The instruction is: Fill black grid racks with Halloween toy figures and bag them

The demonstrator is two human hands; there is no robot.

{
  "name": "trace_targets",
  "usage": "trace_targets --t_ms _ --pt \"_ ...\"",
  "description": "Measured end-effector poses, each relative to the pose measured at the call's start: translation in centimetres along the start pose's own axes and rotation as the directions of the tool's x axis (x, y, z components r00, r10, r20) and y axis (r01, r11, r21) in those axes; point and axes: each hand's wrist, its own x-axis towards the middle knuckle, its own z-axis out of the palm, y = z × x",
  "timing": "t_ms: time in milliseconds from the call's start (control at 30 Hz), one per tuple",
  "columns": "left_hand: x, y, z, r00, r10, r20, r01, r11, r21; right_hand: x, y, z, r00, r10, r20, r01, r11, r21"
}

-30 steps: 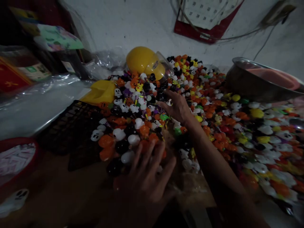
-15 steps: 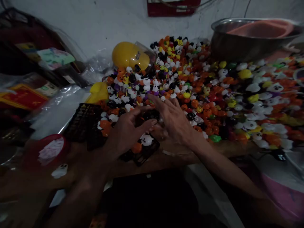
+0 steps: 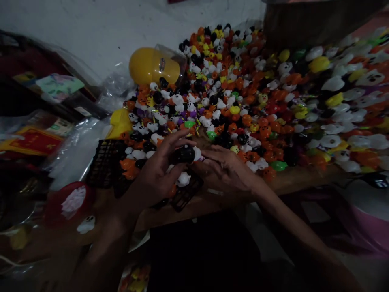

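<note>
In the head view, the left hand (image 3: 158, 168) is in front of the pile, its thumb below and its fingers above a black toy (image 3: 184, 154), grasping it between them. The black toy is raised over the near edge of the pile, about midway between the two hands. At its right end shows a small white piece (image 3: 197, 153); whether it belongs to the black toy cannot be told.

The right hand (image 3: 232, 168) is just beside, palm down, its fingers slightly bent and pointing towards the white piece. Their tips are dim, so I cannot tell whether they grasp anything.

Below the left hand, a white toy (image 3: 183, 179) lies on a black tray (image 3: 190, 194) near the front of the desk (image 3: 219, 202). Another dark tray (image 3: 103, 164) lies to the left.

The pile (image 3: 219, 103) of orange, white, black, yellow and green toys spreads behind the hands and far to the right. A yellow container (image 3: 144, 67) with a clear cover lies on its side at the back, near the wall (image 3: 75, 48). Front left, a red bowl (image 3: 52, 207) holds white pieces (image 3: 73, 200), with a flat ghost (image 3: 86, 224) just beside it.
</note>
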Motion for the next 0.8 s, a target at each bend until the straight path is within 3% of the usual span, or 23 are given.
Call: trace_targets --t_ms 100,300,433,600,800 --pt "0.3 0.5 0.1 0.999 -0.031 0.017 0.027 0.982 0.187 -0.4 0.1 -0.7 0.997 0.076 -0.004 -0.074 0.985 0.157" --pt "-0.8 1.2 0.2 0.986 -0.038 -0.163 0.112 0.873 0.474 -2.0 0.8 1.0 0.953 0.298 -0.054 -0.283 0.940 0.193" --pt "-2.0 -0.4 0.2 0.996 0.040 -0.078 0.024 0.729 0.684 -2.7 1.3 2.4 0.930 0.367 -0.035 -0.356 0.919 0.171" --pt "-2.4 -3.3 0.6 0.999 -0.027 0.022 0.003 0.695 0.719 -3.3 2.1 4.0 0.914 0.404 -0.048 -0.398 0.913 0.093" --pt "-2.6 -3.4 1.3 0.999 -0.041 0.014 0.018 0.685 0.728 -3.7 2.1 4.4 0.936 0.335 -0.110 -0.321 0.938 0.128"
